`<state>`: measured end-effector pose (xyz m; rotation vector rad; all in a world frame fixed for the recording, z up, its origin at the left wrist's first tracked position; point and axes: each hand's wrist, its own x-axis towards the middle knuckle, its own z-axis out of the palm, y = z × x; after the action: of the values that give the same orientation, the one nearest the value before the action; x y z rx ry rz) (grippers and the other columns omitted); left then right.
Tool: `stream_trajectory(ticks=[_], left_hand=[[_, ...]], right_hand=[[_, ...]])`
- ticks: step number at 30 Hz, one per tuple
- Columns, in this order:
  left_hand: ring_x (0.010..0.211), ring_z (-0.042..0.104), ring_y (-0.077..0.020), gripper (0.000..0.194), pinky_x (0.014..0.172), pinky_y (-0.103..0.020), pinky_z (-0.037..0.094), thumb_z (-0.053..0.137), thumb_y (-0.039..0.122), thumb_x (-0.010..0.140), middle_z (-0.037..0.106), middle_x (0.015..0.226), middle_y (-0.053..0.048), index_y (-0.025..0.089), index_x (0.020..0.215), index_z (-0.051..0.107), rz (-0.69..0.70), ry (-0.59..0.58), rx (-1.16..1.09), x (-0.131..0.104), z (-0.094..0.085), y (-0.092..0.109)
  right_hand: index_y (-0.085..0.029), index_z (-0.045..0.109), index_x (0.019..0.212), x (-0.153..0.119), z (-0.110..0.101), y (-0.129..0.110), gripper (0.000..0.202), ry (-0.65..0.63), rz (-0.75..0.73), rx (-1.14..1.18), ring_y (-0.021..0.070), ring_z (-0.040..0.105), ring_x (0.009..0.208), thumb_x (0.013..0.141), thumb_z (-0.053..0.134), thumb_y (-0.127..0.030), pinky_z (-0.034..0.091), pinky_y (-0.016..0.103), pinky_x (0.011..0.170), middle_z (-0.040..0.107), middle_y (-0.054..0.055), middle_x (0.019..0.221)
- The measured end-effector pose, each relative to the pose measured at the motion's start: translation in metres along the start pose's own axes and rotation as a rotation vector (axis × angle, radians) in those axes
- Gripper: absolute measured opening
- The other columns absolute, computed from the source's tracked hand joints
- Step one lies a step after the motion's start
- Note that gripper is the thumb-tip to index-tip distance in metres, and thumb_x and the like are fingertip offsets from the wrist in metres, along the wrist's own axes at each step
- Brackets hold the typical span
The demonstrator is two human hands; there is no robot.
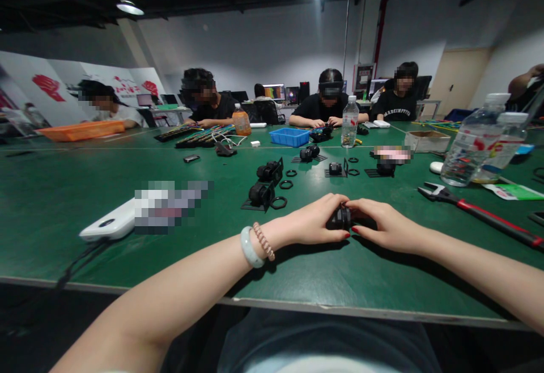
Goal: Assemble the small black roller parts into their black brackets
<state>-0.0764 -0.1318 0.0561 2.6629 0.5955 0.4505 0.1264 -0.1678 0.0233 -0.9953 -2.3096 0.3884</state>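
Note:
Near the table's front edge, my left hand (317, 220) is closed around a black cylindrical fitting (340, 219) with a ringed end. My right hand (385, 223) meets it from the other side, thumb and fingers pressed on the ringed end and a flat black piece beside it. Fingers hide much of the part. Just beyond stand similar black fittings on flat slotted brackets, one (260, 194) at the left and another (335, 169) farther back. Loose black ring nuts lie by them, the closest a hexagonal ring (279, 202).
Right of my hands lie red-handled pliers (480, 212), with a water bottle (470, 140) behind. A white power bank (119, 214) with a cable rests at the left. Across the green table (191, 271) are a blue tray (289, 137), an orange tray (85, 130) and several people at work.

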Motion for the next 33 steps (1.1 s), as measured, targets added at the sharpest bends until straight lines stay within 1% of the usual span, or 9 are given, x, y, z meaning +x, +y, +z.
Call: stream_trajectory(ticks=[6,15,26,33], left_hand=[[0.099,0.049,-0.0208,0.053,0.086,-0.033,0.040,0.060,0.033,0.071,0.048,0.109,-0.007,0.020,0.117,0.037,-0.003,0.005,0.000,-0.0004,0.0008,-0.0010],[0.098,0.049,-0.0209,0.053,0.084,-0.033,0.040,0.060,0.034,0.071,0.048,0.109,-0.008,0.019,0.117,0.036,0.006,0.006,0.011,-0.0007,0.0010,-0.0014],[0.098,0.049,-0.0208,0.052,0.085,-0.033,0.040,0.060,0.032,0.071,0.048,0.108,-0.008,0.019,0.116,0.037,0.023,0.012,0.015,-0.0007,0.0001,0.0007],[0.097,0.049,-0.0206,0.052,0.085,-0.032,0.040,0.060,0.032,0.071,0.048,0.107,-0.008,0.019,0.116,0.037,0.021,0.010,0.036,-0.0009,0.0002,0.0001]], right_hand=[[-0.019,0.044,0.115,-0.0001,-0.0008,-0.0020,0.040,-0.007,0.014,0.003,0.0180,0.052,0.099,0.075,0.053,-0.017,0.044,0.033,0.087,0.055,0.007,0.109],[-0.019,0.043,0.117,-0.0001,-0.0004,-0.0007,0.043,-0.007,0.000,0.007,0.0180,0.052,0.099,0.075,0.053,-0.016,0.044,0.032,0.087,0.055,0.007,0.109],[-0.020,0.044,0.116,-0.0002,-0.0016,-0.0011,0.043,-0.006,0.000,0.006,0.0195,0.053,0.099,0.074,0.054,-0.017,0.045,0.035,0.086,0.056,0.008,0.109],[-0.019,0.044,0.116,0.0000,-0.0016,-0.0019,0.043,-0.005,0.002,0.001,0.0189,0.053,0.099,0.074,0.054,-0.017,0.045,0.034,0.086,0.056,0.008,0.109]])
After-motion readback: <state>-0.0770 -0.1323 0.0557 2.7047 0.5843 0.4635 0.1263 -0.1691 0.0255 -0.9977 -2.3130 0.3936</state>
